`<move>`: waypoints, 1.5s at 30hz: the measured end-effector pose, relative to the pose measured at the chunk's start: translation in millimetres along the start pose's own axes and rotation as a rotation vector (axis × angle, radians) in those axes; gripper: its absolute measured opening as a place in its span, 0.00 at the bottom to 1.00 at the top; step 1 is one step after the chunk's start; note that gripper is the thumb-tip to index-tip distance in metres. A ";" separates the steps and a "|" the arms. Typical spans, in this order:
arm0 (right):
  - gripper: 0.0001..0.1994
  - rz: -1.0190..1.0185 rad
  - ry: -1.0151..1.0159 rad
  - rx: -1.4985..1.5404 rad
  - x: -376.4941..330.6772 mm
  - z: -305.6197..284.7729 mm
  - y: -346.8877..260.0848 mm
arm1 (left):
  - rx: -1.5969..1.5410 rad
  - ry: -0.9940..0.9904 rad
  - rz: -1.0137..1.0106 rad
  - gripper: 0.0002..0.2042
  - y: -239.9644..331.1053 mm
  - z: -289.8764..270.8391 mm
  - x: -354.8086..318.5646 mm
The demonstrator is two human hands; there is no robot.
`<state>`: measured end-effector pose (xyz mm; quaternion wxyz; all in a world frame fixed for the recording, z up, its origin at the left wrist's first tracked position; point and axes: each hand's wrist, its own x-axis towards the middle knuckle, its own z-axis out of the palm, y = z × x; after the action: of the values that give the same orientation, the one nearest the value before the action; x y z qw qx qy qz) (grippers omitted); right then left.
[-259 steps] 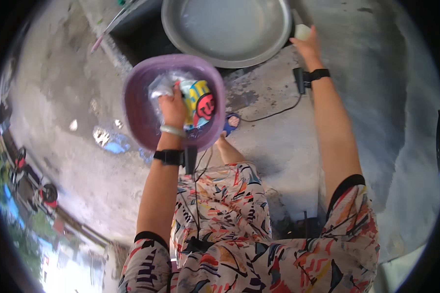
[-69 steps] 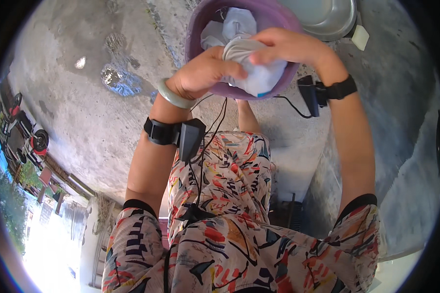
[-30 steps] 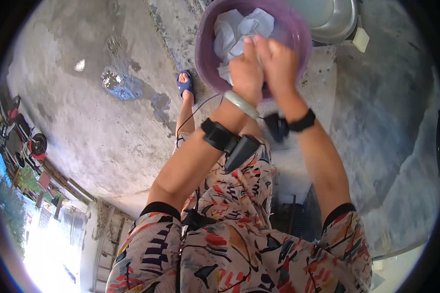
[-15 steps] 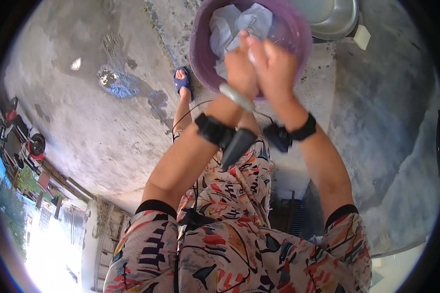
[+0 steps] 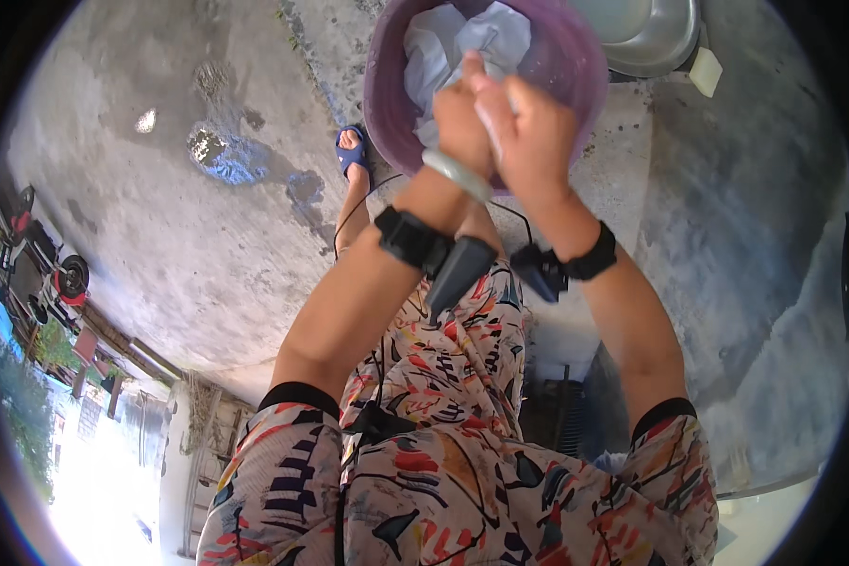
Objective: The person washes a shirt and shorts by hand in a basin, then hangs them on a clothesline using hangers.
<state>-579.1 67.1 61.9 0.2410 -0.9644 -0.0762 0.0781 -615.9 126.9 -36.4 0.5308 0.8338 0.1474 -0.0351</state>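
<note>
A purple plastic basin (image 5: 387,104) stands on the ground at the top of the view, with wet white cloth (image 5: 493,34) bunched inside it. Over its near side my left hand (image 5: 464,130) and my right hand (image 5: 535,132) are pressed together, fingers closed on a part of the cloth. That held part is mostly hidden between my palms, and motion blurs the fingers slightly. A pale bangle (image 5: 457,176) sits on my left wrist. Both forearms carry black straps with small dark devices.
Right of the basin is a metal bowl (image 5: 668,45) with cloudy liquid, beside a pale yellow block (image 5: 706,72). My foot in a blue sandal (image 5: 351,149) stands left of the basin. Water puddles (image 5: 226,158) wet the concrete. A parked vehicle (image 5: 52,274) is far left.
My joined hands have shifted slightly, with the right hand and wrist a little further right and lower. The cloth in the basin stays nearly the same.
</note>
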 end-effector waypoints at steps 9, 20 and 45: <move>0.22 0.016 -0.017 0.153 -1.3 -0.4 -1.1 | -0.645 0.069 -0.645 0.30 42.3 -10.6 -0.6; 0.22 0.154 -0.107 -0.045 15.1 -3.9 18.2 | -0.718 0.078 -0.780 0.32 63.5 -18.2 -2.2; 0.22 -0.063 0.057 0.179 -8.9 -1.5 -20.8 | -0.979 0.082 -0.554 0.31 30.5 -9.9 -10.0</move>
<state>-589.8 82.9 74.1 0.3306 -0.9379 -0.0925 0.0494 -617.8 121.7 -3.2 0.8206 0.4212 0.3802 -0.0684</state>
